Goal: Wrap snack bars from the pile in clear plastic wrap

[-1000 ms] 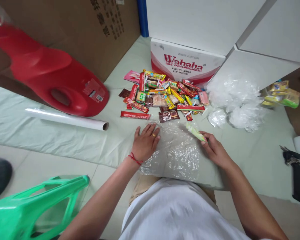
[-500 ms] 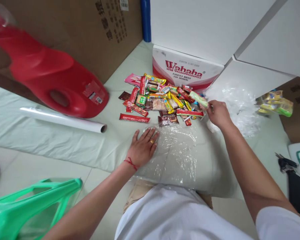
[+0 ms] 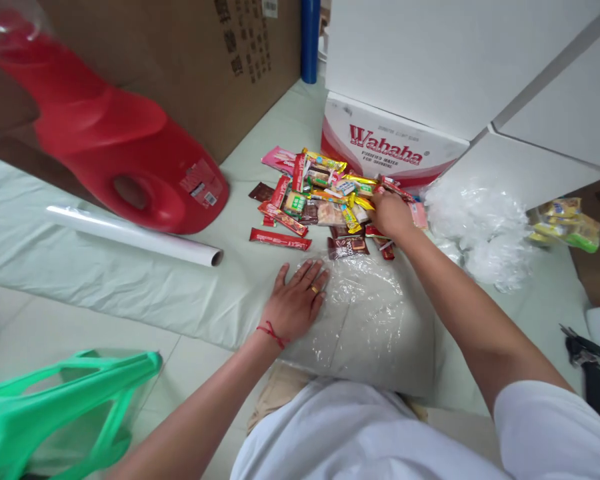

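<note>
My left hand [image 3: 299,300] lies flat with its fingers spread, pressing on the left part of a clear plastic bag [image 3: 365,313] spread along the table's front edge. My right hand [image 3: 393,215] reaches into the right side of a pile of wrapped snacks, its fingers curled downward. What those fingers hold, if anything, is hidden. Around it lie red packets, yellow packets and a pink packet [image 3: 419,215]. A dark brown cocoa packet [image 3: 349,247] sits at the pile's front, above the bag. To the left is a separate long red packet [image 3: 280,239].
Crumpled clear bags [image 3: 485,227] lie right of the pile, with a bag of yellow and green snacks [image 3: 570,223] beyond. A Wahaha carton [image 3: 395,143] stands behind. At left are a red jug [image 3: 145,160] and a white roll [image 3: 135,235]. A green stool [image 3: 70,407] stands below.
My right hand has moved left from the pile's right edge, where it held a pale green packet, into the pile. That packet is out of sight now. My left hand stays on the bag.
</note>
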The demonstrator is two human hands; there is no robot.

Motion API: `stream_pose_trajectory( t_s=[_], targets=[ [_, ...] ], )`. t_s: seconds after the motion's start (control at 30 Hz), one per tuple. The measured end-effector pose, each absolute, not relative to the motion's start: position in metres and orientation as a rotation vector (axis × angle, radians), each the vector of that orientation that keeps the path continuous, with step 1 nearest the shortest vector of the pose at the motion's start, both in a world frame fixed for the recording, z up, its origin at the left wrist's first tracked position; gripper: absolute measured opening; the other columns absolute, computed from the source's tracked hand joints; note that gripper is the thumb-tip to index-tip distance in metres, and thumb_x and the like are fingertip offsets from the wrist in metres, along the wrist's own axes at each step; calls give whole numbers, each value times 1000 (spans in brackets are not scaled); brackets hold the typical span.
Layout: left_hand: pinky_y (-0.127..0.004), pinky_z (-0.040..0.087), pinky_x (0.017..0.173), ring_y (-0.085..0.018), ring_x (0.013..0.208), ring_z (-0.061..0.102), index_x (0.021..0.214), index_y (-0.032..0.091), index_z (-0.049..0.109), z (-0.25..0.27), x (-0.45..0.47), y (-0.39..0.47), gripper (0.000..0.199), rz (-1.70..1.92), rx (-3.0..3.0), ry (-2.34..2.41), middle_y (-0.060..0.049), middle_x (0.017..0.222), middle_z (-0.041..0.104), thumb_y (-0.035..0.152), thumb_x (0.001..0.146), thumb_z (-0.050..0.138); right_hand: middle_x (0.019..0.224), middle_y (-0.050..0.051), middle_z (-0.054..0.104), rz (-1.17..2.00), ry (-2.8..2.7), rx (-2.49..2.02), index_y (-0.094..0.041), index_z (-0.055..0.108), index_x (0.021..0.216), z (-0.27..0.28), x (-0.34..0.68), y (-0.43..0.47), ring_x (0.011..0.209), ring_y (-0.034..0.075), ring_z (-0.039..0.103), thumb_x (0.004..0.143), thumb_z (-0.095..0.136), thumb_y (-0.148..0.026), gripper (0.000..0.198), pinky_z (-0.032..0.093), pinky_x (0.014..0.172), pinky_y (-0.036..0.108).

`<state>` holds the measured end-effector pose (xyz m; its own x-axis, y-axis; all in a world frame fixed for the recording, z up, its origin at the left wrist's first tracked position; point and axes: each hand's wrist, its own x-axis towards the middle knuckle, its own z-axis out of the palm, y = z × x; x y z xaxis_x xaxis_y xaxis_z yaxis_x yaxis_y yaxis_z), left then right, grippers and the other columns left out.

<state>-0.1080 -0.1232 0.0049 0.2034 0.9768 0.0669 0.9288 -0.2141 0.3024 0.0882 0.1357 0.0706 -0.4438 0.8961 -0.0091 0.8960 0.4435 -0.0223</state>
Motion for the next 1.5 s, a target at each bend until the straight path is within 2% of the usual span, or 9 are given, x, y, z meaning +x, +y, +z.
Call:
stream_pose_trajectory(
  t_s=[0.17, 0.3, 0.57, 0.87, 0.97, 1.1, 1.2, 1.37, 1.5],
  targets=[
    [-60, 14, 134, -27, 159, 39, 157, 30, 52, 6, -108, -123, 50, 412, 2238, 1821, -5, 170, 43, 37, 111, 33, 111, 17, 75, 242, -2789, -1513, -15, 76, 113, 105, 125, 136, 96, 31, 67, 97, 60, -38, 32, 51, 85, 42],
    [-60, 14, 134, -26, 159, 38, 157, 29, 51, 5, -109, -123, 50, 430, 2234, 1817, -4, 170, 43, 38, 112, 34, 118, 12, 75, 508, -2962, -976, -19, 71, 126, 111, 93, 123, 107, 29, 65, 101, 56, -35, 34, 50, 96, 42],
    [-61, 16, 134, -26, 159, 38, 158, 29, 51, 5, -108, -124, 51, 443, 2222, 1815, -5, 169, 43, 38, 111, 35, 139, 25, 63, -75, -2817, -1251, -7, 60, 139, 69, 13, 138, 129, 40, 50, 107, 45, -27, 40, 42, 105, 51],
    [-59, 17, 134, -25, 159, 38, 159, 29, 50, 8, -110, -124, 52, 410, 2189, 1817, -4, 170, 43, 39, 112, 31, 126, 23, 66, -16, -2783, -1406, -9, 67, 117, 84, 28, 148, 123, 42, 51, 101, 59, -37, 33, 44, 103, 56],
    [-59, 15, 135, -25, 160, 37, 159, 28, 49, 7, -109, -124, 53, 414, 2171, 1821, -5, 171, 42, 40, 112, 30, 111, 18, 67, 174, -2645, -1349, -15, 68, 104, 107, 71, 111, 108, 35, 57, 101, 60, -53, 39, 48, 94, 49],
    [-64, 9, 134, -28, 164, 28, 159, 29, 51, 5, -108, -125, 52, 443, 2161, 1859, -4, 173, 38, 42, 111, 34, 80, 3, 61, 813, -2537, -1370, -22, 63, 88, 118, 133, 33, 70, 20, 55, 95, 62, -67, 46, 44, 62, 32],
    [-67, 7, 133, -30, 165, 23, 159, 30, 50, 3, -108, -125, 53, 435, 2163, 1885, -5, 174, 35, 43, 110, 35, 81, 3, 63, 979, -2537, -1277, -22, 61, 83, 105, 148, -19, 71, 19, 57, 95, 65, -62, 42, 46, 65, 32],
    [-70, 9, 132, -31, 163, 29, 160, 30, 49, 4, -109, -124, 53, 424, 2155, 1897, -6, 173, 37, 38, 111, 31, 96, 9, 68, 860, -2687, -1220, -22, 70, 103, 70, 129, -54, 94, 26, 64, 99, 65, -41, 21, 53, 85, 39],
    [-68, 13, 132, -29, 161, 34, 159, 27, 49, 5, -108, -124, 54, 447, 2103, 1945, -6, 170, 42, 37, 112, 25, 114, 13, 66, 858, -2671, -1280, -20, 67, 124, 52, 132, -56, 106, 28, 65, 103, 60, -40, 30, 54, 90, 39]
  ],
)
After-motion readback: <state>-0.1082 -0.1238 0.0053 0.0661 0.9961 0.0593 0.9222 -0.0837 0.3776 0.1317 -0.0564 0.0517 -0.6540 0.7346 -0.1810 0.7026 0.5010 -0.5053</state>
